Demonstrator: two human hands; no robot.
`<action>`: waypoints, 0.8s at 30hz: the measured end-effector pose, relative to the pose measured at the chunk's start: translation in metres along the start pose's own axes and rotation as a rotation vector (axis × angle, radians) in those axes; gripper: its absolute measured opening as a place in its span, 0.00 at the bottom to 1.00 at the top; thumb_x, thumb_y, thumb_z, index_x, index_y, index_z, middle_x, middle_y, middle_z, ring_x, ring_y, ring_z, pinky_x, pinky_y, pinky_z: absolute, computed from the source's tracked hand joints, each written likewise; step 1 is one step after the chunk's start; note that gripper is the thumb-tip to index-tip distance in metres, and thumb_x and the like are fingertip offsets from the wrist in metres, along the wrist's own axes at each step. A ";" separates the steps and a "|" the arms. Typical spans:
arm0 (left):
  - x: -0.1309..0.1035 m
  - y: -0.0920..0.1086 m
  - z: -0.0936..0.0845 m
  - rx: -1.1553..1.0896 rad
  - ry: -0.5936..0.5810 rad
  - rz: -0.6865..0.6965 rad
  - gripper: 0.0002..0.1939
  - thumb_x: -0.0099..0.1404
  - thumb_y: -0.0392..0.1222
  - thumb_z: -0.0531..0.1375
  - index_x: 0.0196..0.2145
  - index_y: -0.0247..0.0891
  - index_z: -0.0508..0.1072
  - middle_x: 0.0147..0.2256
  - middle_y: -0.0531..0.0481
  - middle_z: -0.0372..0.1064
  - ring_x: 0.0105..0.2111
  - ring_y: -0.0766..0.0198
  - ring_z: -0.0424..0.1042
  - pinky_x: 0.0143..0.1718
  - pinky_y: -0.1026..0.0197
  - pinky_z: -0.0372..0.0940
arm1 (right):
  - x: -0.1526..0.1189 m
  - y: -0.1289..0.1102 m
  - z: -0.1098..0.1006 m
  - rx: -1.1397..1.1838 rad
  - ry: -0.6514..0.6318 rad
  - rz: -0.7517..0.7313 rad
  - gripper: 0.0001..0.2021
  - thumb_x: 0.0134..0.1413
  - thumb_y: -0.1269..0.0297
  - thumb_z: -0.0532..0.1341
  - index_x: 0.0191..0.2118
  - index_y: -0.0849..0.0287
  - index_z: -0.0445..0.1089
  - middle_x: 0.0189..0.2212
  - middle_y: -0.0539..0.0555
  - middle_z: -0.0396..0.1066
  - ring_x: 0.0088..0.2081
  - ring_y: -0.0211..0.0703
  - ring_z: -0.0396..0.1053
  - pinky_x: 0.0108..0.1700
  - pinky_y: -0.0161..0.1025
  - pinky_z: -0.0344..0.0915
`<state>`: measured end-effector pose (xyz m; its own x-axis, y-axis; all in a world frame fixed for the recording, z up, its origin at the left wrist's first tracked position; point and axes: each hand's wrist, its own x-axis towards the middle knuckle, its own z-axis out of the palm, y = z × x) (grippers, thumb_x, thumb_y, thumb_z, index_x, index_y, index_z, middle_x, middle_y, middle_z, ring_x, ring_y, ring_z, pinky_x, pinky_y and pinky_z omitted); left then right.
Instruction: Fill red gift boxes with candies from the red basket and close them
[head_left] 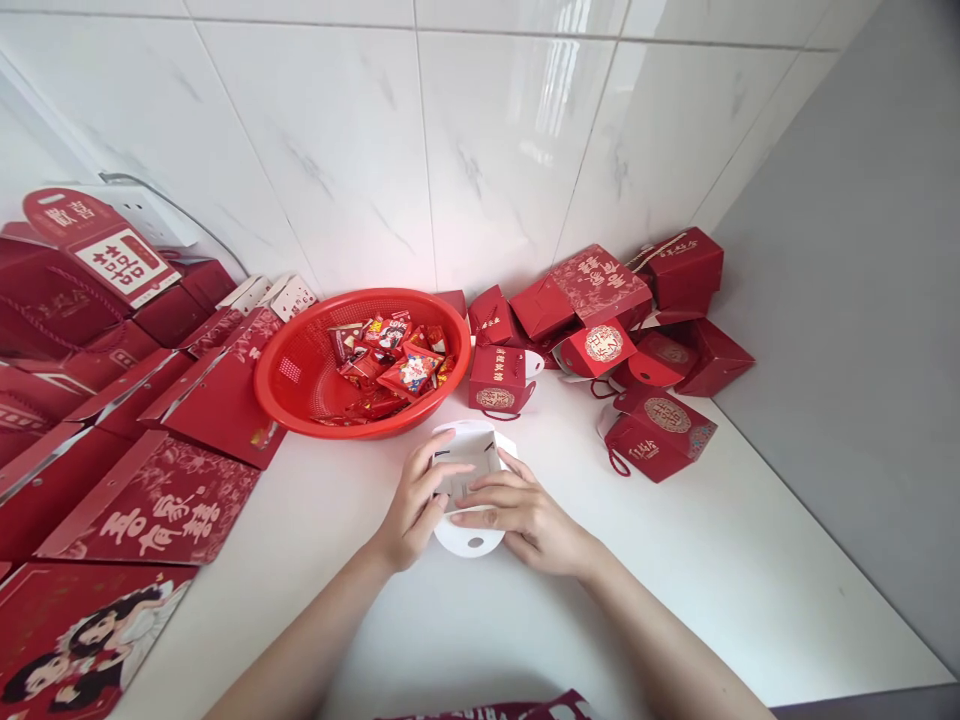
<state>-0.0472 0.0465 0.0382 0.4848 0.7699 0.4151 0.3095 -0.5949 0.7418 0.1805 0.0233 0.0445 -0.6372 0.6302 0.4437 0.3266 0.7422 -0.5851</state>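
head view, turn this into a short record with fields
left hand: on the left side of an open box, white inside; left hand seen at
right hand: on the box's right side, fingers reaching over its opening; right hand seen at
red basket: holds wrapped sweets
left side: red printed boxes
right side: small red boxes, some with cords
surface: white table

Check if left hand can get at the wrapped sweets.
Likely yes: the left hand is near the open red basket, and nothing covers the wrapped sweets. Its fingers would have to leave the white box first.
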 end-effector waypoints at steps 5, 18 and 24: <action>0.000 -0.007 -0.003 0.055 -0.077 0.048 0.23 0.67 0.55 0.54 0.55 0.43 0.68 0.66 0.42 0.47 0.66 0.44 0.48 0.65 0.42 0.49 | -0.002 0.001 -0.005 0.177 -0.010 0.081 0.16 0.68 0.63 0.54 0.58 0.47 0.69 0.51 0.50 0.75 0.57 0.43 0.65 0.70 0.54 0.33; -0.006 -0.004 0.010 0.140 -0.031 0.053 0.35 0.56 0.48 0.69 0.58 0.42 0.64 0.70 0.39 0.29 0.68 0.38 0.43 0.64 0.40 0.52 | 0.010 -0.011 -0.018 0.084 0.038 0.117 0.11 0.61 0.73 0.60 0.44 0.51 0.76 0.37 0.50 0.79 0.40 0.42 0.75 0.65 0.54 0.55; -0.005 -0.009 0.011 0.049 -0.057 0.075 0.56 0.55 0.46 0.68 0.70 0.42 0.35 0.68 0.33 0.37 0.69 0.41 0.39 0.66 0.35 0.45 | 0.040 -0.009 -0.044 -0.122 0.039 0.097 0.21 0.63 0.76 0.52 0.59 0.58 0.67 0.60 0.58 0.66 0.62 0.47 0.63 0.62 0.47 0.62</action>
<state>-0.0438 0.0452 0.0241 0.5534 0.7089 0.4372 0.3090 -0.6622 0.6826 0.1833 0.0523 0.0975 -0.5714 0.7072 0.4164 0.4694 0.6978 -0.5410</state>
